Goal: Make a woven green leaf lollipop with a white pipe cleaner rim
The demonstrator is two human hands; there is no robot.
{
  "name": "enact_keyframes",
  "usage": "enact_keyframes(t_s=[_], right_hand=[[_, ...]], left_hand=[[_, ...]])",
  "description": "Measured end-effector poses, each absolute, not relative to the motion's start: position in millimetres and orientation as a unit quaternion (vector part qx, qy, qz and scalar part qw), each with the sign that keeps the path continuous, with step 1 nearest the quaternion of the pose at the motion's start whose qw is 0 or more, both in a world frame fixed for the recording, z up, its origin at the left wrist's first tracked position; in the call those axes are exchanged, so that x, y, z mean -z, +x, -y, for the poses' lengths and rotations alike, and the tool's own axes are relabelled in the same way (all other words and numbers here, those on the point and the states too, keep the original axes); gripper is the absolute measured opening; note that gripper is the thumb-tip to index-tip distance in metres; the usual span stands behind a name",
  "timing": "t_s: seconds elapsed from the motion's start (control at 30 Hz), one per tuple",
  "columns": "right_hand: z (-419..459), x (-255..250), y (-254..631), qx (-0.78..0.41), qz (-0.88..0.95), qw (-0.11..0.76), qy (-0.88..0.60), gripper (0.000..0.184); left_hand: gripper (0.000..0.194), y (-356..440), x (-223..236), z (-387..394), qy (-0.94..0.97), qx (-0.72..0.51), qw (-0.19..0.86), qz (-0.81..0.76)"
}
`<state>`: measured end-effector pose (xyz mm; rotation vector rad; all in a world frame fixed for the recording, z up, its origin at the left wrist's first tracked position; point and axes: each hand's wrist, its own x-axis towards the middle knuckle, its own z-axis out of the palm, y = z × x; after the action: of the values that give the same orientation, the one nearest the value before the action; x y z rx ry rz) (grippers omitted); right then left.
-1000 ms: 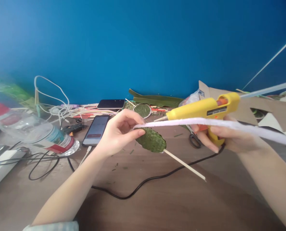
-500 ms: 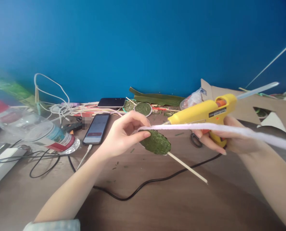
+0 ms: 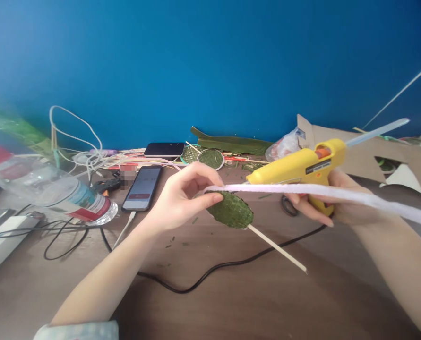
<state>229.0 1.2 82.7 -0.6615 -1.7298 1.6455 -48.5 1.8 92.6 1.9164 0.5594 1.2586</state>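
Between thumb and fingers, my left hand pinches the edge of a small green woven leaf fan with a pale stick handle pointing down to the right. A fuzzy white strip is pinched at that same edge and stretches off to the right side of the view. My right hand is wrapped round the grip of a yellow hot glue gun, a clear glue stick poking from its back. The gun's nozzle lies just behind the strip, close to the fan; whether it touches is hidden.
A clear bottle and a phone are on the left. Another phone, a round woven fan and long leaves lie along the blue wall. Scissors and cardboard are at right. A black cord crosses the table.
Hardly anything differs. The glue gun has shifted slightly left and down, and the fan has tilted a little; both hands keep their holds.
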Motion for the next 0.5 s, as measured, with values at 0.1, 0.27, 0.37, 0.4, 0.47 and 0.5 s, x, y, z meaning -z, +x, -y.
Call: enact_keyframes(t_s=[0.1,0.27,0.37,0.4,0.47,0.5], right_hand=[[-2.0,-79.6,231.9,-0.637,0.653,0.326,-0.246,0.024],[-1.6,-79.1,231.9,-0.653,0.641,0.336,-0.225,0.025],[-1.7,-80.3,230.8,-0.661,0.632,0.337,-0.224,0.024],[-1.8,-80.6,230.5,-0.662,0.628,0.34,-0.225,0.024],[-2.1,-81.0,230.2,-0.664,0.623,0.344,-0.228,0.023],[-2.3,-81.0,230.3,-0.666,0.622,0.343,-0.228,0.024]], left_hand=[[0.014,-49.0,-92.9,-1.4,0.752,-0.493,0.38,-0.218],[0.016,-49.9,-92.3,-1.6,0.753,-0.493,0.38,-0.215],[0.017,-49.6,-92.7,-1.7,0.752,-0.493,0.382,-0.213],[0.017,-49.5,-92.9,-1.7,0.752,-0.494,0.382,-0.212],[0.016,-49.3,-93.2,-1.7,0.751,-0.495,0.382,-0.212],[0.016,-49.2,-93.2,-1.7,0.751,-0.496,0.381,-0.212]])
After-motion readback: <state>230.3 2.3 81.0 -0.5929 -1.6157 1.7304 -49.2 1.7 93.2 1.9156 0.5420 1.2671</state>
